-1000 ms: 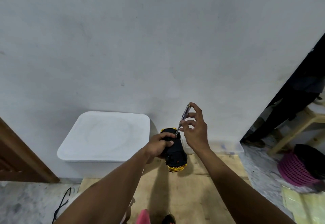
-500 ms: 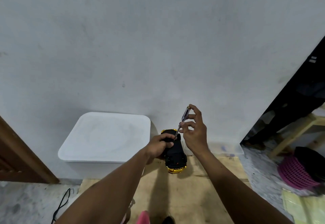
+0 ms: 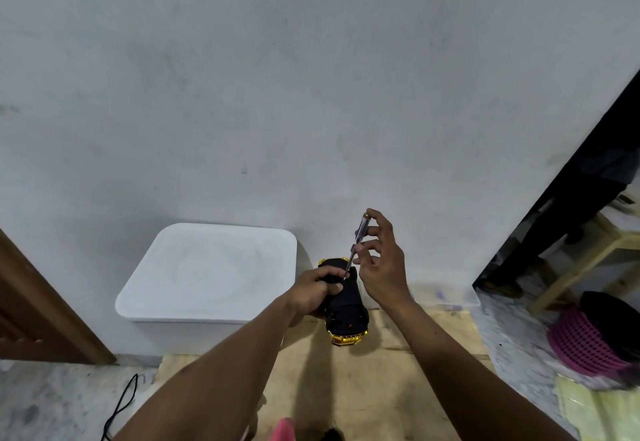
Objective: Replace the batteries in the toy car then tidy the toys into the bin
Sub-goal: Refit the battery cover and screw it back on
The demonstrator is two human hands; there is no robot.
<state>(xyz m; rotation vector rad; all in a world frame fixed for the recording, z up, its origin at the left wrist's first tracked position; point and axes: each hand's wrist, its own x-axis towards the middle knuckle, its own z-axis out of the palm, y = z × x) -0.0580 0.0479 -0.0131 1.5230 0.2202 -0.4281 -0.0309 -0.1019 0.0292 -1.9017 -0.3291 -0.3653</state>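
Bin: one white bin [image 3: 207, 270], lid on, against the wall, just left of the car.
Toy car: one toy car [image 3: 346, 316], black underside up, held over a wooden board [image 3: 363, 388]. Its long axis runs from the person toward the wall, with a gold end nearest.
Left hand: left hand [image 3: 311, 290], fingers curled round the car's far half, gripping it.
Right hand: right hand [image 3: 384, 267], thumb and fingertips pinching the screwdriver's handle.
Screwdriver: one screwdriver [image 3: 358, 236], nearly upright, its tip down on the car's underside.

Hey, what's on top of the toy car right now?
The screwdriver tip and left hand fingers, on the car's upturned black underside. Any screw there is hidden by them.
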